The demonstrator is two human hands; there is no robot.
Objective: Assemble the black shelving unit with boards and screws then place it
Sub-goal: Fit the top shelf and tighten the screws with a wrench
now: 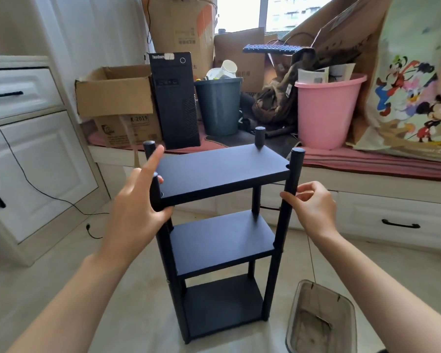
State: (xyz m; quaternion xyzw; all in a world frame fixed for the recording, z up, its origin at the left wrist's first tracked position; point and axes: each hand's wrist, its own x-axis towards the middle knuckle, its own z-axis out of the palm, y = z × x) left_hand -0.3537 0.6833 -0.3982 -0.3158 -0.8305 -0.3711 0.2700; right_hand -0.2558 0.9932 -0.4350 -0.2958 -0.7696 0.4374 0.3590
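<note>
Hands are steadying the black three-tier shelving unit point(222, 225), which is standing upright on the pale tiled floor point(61, 289), long axis vertical, front facing the person. The left hand point(138, 205) is curling its grip round the near-left post, forefinger extended; the right hand point(313, 207) is pinching the near-right post point(288, 194). Lifting evenly by both posts should be keeping it level.

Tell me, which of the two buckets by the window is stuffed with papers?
The pink bucket, on the right. Papers stick up above its rim, while the dark grey bucket beside the computer tower holds white cups and small rubbish.
</note>
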